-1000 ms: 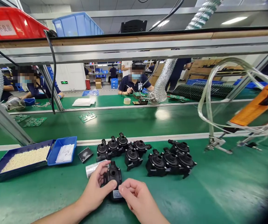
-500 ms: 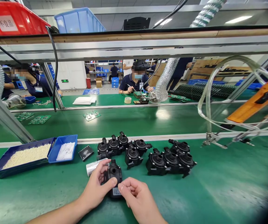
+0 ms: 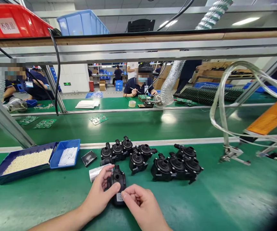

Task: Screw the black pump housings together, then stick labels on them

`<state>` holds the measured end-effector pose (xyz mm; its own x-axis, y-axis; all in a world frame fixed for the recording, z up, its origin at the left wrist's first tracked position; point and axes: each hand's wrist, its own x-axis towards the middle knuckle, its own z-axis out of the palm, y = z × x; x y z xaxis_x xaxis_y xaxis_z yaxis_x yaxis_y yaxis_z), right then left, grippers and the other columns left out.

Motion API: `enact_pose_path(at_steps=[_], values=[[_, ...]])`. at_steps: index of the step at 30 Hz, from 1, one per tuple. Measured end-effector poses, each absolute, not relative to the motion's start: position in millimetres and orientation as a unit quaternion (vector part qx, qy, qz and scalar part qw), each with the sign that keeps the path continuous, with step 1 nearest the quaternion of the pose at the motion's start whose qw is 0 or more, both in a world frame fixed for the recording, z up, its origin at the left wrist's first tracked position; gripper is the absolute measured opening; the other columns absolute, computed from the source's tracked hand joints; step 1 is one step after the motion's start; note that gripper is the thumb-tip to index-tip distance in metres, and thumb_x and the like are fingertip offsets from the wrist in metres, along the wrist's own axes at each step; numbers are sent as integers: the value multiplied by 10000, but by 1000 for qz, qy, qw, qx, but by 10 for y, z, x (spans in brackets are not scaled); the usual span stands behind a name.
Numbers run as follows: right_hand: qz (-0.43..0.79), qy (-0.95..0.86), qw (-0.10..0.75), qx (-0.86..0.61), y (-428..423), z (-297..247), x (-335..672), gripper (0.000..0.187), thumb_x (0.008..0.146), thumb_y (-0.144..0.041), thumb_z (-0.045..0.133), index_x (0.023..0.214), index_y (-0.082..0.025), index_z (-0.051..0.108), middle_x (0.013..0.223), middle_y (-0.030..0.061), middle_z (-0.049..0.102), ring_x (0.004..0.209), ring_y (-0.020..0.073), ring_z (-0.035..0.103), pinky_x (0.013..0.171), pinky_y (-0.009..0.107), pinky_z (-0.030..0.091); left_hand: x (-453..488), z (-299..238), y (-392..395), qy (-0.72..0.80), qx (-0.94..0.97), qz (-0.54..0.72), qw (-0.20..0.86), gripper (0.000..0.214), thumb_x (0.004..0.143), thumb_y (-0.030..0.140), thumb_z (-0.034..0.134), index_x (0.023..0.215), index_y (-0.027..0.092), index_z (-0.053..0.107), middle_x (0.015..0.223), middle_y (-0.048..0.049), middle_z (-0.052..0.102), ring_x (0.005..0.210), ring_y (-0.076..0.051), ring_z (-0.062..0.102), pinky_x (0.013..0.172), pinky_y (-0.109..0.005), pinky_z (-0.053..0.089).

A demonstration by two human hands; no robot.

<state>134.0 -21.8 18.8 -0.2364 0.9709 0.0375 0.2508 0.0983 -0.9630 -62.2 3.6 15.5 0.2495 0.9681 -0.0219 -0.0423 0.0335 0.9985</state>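
Note:
My left hand wraps round a black water pump at the front of the bench, thumb across its face and fingers along its left side. A small pale printed label sits on the pump's lower face. Thumb and forefinger of my right hand are pinched together at the label's right edge, covering part of it. Behind the held pump stand several more black pumps in loose groups. A shiny silvery roll lies just left of it, partly hidden by my left fingers.
On the left are a dark blue tray of cream-coloured small parts, a blue bin with white strips, and a small black box. An orange tool with clear tubing hangs right. Circuit boards lie on the green belt; co-workers sit beyond.
The circuit boards on the belt have shifted slightly right. The orange tool and its tubing have swung right and down. Both my hands and the pump stay almost in place.

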Motion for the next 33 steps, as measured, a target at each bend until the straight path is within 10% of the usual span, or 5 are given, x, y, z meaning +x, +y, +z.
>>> enact_pose_path(at_steps=[16, 22, 25, 28, 33], values=[[388, -677, 337, -527, -104, 214, 1448, 256, 956, -473, 664, 943, -238, 561, 639, -61, 576, 574, 167, 527, 573, 282, 370, -650, 155, 14, 419, 554, 437, 572, 680, 900, 515, 747, 1438, 250, 428, 1237, -109, 689, 1165, -280, 661, 1060, -432, 482], [274, -759, 244, -538, -92, 255, 1451, 976, 668, -339, 808, 1503, -217, 319, 1001, 31, 744, 664, 247, 682, 651, 336, 475, -649, 143, -157, 422, 622, 423, 507, 735, 865, 431, 797, 1485, 291, 427, 1414, -115, 624, 1315, -310, 599, 1140, -438, 454], [188, -828, 221, -480, -123, 56, 1485, 1042, 671, -302, 782, 1565, -231, 252, 1241, 121, 726, 971, 382, 742, 772, 401, 539, -786, 149, -148, 327, 740, 417, 415, 832, 866, 601, 755, 1558, 327, 382, 1471, -107, 602, 1343, -349, 579, 1163, -471, 443], [120, -866, 216, -435, -146, -138, 1564, 1028, 673, -272, 780, 1575, -217, 290, 1387, 182, 646, 1102, 430, 706, 843, 446, 555, -950, 177, -29, 393, 770, 436, 249, 468, 1035, 468, 538, 1477, 320, 489, 1432, -104, 623, 1352, -338, 550, 1182, -528, 397], [239, -888, 211, -330, -180, -30, 1688, 822, 791, -442, 824, 1518, -276, 475, 1009, 48, 788, 815, 292, 751, 767, 333, 504, -1013, 193, 119, 527, 776, 335, 84, 298, 1028, 291, 546, 1306, 229, 635, 1274, -148, 674, 1187, -367, 598, 1033, -584, 472]])
